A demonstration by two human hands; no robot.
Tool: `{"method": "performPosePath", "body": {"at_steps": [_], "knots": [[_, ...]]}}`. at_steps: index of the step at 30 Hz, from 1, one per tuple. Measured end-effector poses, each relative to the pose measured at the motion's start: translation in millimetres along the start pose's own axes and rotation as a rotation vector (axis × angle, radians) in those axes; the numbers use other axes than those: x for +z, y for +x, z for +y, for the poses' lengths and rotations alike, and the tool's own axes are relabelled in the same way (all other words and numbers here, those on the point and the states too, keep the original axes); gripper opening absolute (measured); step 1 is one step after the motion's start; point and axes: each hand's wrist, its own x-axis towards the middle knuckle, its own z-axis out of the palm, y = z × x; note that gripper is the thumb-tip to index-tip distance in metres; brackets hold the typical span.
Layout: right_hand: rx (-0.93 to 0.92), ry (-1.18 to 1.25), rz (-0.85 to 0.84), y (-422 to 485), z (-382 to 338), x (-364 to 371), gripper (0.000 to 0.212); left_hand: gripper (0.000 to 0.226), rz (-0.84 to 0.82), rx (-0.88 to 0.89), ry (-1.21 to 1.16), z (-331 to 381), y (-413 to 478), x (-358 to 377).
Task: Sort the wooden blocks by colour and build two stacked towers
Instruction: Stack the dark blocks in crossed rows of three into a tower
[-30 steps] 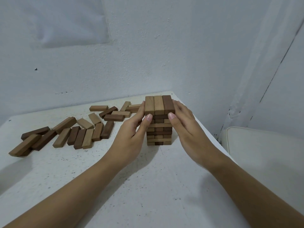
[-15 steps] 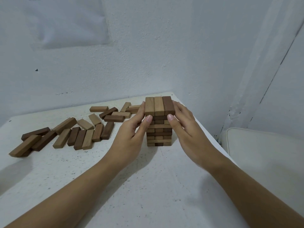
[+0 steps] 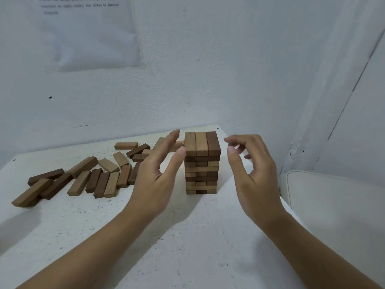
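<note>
A tower of mixed light and dark wooden blocks [image 3: 201, 163] stands near the far right corner of the white table [image 3: 187, 236]. Its top layer has two light blocks and one dark block side by side. My left hand [image 3: 158, 174] hovers just left of the tower with straight fingers, the thumb tip close to the top layer. My right hand [image 3: 250, 170] is a short way off the tower's right side, fingers loosely curled and holding nothing. Several loose light and dark blocks [image 3: 100, 180] lie scattered on the table to the left.
The table's right edge runs close beside the tower. A white cushioned seat [image 3: 337, 205] sits lower at the right. The wall stands right behind the table, with a paper sheet [image 3: 91, 32] taped up at the left.
Both hands pressed against the tower's upper layers before. Now they have drawn away sideways, the right hand farther, and the tower stands on its own.
</note>
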Motion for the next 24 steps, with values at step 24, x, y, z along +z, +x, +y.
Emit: {"method": "performPosePath", "body": {"at_steps": [24], "knots": [[-0.335, -0.135, -0.913, -27.9, -62.8, 125.6, 0.031, 0.073, 0.096, -0.405, 0.620, -43.2, -55.8, -188.2]]}}
